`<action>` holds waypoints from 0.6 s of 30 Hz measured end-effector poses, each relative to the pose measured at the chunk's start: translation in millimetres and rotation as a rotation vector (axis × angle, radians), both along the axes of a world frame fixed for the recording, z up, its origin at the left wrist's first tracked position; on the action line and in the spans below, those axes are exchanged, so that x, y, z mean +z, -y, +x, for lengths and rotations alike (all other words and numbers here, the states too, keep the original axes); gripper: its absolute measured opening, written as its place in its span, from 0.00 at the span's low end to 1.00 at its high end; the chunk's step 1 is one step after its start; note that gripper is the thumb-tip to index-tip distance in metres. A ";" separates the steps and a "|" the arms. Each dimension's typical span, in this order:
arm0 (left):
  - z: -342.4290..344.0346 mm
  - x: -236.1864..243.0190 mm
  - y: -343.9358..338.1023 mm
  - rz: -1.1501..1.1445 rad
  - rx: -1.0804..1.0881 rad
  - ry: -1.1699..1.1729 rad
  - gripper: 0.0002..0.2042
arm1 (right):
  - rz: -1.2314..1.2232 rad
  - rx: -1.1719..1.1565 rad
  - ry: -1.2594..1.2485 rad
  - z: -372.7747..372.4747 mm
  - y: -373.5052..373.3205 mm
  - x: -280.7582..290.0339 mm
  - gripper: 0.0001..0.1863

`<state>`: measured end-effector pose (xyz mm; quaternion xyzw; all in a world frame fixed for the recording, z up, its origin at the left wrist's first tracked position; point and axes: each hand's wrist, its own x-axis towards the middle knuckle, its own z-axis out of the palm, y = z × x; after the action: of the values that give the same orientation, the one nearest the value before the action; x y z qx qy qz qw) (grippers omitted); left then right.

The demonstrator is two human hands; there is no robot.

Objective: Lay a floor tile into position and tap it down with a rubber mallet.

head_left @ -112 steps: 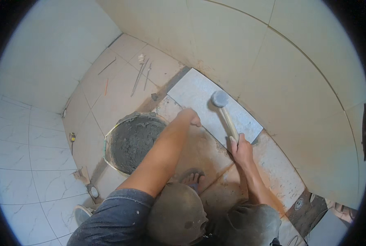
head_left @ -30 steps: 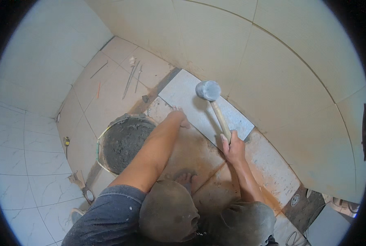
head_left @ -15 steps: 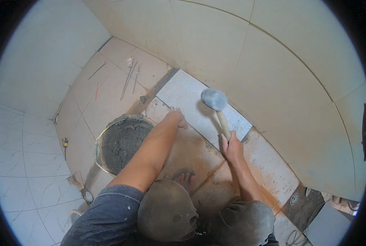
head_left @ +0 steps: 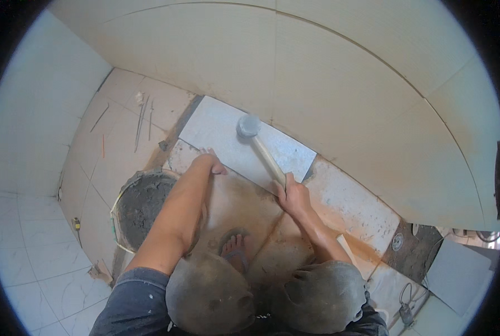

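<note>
Nearest us, two dusty, trouser-clad knees [head_left: 210, 294] bend over the floor, a sandalled foot [head_left: 234, 245] set just beyond them. To the person's right, a cable [head_left: 407, 297] lies coiled near a pale panel [head_left: 459, 274], and a round drain cover [head_left: 397, 241] sits in a dark patch of floor. Past the knees, we see the right hand [head_left: 294, 195] clamped on the wooden handle of a mallet [head_left: 268, 159], its grey head over a pale rectangular tile [head_left: 227, 132]; we cannot tell whether head and tile touch. The left hand [head_left: 209, 162] rests at the tile's near long edge, fingers and thumb apart. The tile lies aslant along the foot of a cream wall [head_left: 345, 101]. Left of the left forearm, we find a bucket [head_left: 116, 214] heaped with grey mortar [head_left: 146, 204], and well beyond it a yellow-and-black tape measure [head_left: 76, 224]. Farther off, thin rods [head_left: 142, 124] and an orange stick [head_left: 103, 145] lie on the floor tiles [head_left: 115, 87] near the corner.
</note>
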<state>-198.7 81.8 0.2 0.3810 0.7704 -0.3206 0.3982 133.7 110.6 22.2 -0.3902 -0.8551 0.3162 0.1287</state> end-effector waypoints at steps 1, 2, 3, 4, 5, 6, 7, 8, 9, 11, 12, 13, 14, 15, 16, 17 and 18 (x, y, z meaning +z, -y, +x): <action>-10.7 -1.4 4.2 -0.006 -0.010 -0.007 0.64 | -0.038 0.004 -0.123 -5.8 4.0 9.4 0.17; -4.5 -2.7 4.6 -0.016 -0.037 0.007 0.64 | -0.042 -0.009 -0.110 -2.9 8.3 14.9 0.17; -0.6 -2.8 5.1 -0.022 -0.048 0.019 0.64 | -0.035 -0.040 -0.106 -2.0 11.3 19.2 0.17; 16.2 6.3 -10.1 -0.028 -0.080 0.052 0.62 | -0.014 -0.093 -0.085 9.9 5.1 18.7 0.17; 21.5 11.9 -13.8 -0.039 -0.093 0.066 0.60 | -0.011 -0.107 -0.075 16.0 3.0 13.7 0.17; 26.9 11.6 -18.4 -0.038 -0.107 0.077 0.60 | -0.011 -0.111 0.030 22.5 0.4 4.6 0.17; 21.6 10.8 -16.2 -0.085 -0.169 0.072 0.57 | -0.014 -0.101 0.120 22.1 -0.1 0.0 0.17; 14.5 6.9 -11.9 -0.132 -0.228 0.067 0.55 | -0.017 -0.098 0.118 20.1 -0.2 1.2 0.17; 8.0 2.8 -6.0 -0.135 -0.225 0.065 0.55 | 0.002 -0.068 0.080 17.5 -0.2 2.1 0.17; -1.8 -1.1 3.0 -0.055 -0.146 0.001 0.50 | 0.019 -0.037 0.040 12.6 3.8 9.4 0.17; -6.8 -2.7 5.0 -0.058 -0.142 -0.002 0.50 | 0.014 -0.059 -0.056 11.2 8.5 14.0 0.17; 3.3 0.2 -0.3 -0.089 -0.183 0.023 0.51 | 0.010 -0.096 -0.133 19.4 11.8 15.3 0.17; 11.5 5.4 -7.9 -0.115 -0.224 0.042 0.51 | 0.014 -0.107 -0.122 27.0 10.9 11.7 0.17; 20.2 10.6 -14.3 -0.111 -0.236 0.052 0.51 | 0.020 -0.138 -0.060 35.4 9.2 4.9 0.17; 22.9 13.7 -16.3 -0.129 -0.239 0.048 0.52 | 0.023 -0.162 -0.005 39.5 8.5 -0.1 0.17; 27.0 15.6 -18.7 -0.146 -0.245 0.045 0.53 | 0.024 -0.168 0.000 44.0 6.7 -5.4 0.17; 32.2 16.3 -20.8 -0.144 -0.253 0.051 0.53 | -0.007 -0.173 0.105 49.6 4.3 -10.9 0.17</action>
<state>-166.5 102.6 16.5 0.4537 0.6808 -0.4128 0.4003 183.2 106.3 11.4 -0.4791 -0.8227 0.2858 0.1090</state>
